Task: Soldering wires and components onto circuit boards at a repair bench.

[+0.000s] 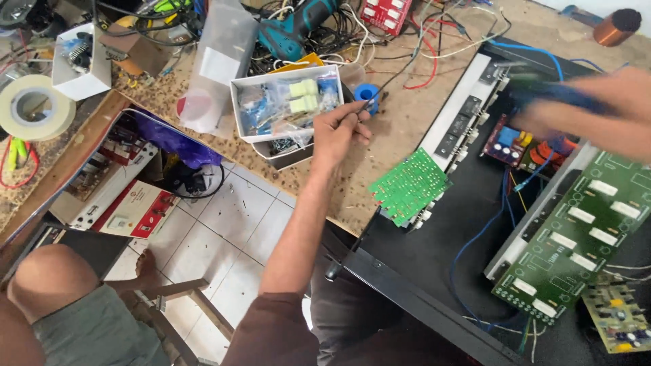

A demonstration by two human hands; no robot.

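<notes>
Beside the white parts box [285, 102], left hand [337, 132] pinched thin solder wire [397, 78], judged light, limp, best held near its tip; blurred right hand [590, 112] closed round blue-handled tool [556, 95] over the black chassis [434, 251].

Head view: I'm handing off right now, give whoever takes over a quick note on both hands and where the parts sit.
Left hand: pinches a thin wire near the blue spool, beside the white parts box.
Right hand: blurred, grips a dark blue-handled tool over the open black case.
Small green board lies loose at the case edge; the large green board sits inside.
Done: case open. Left: cannot tell.
</notes>
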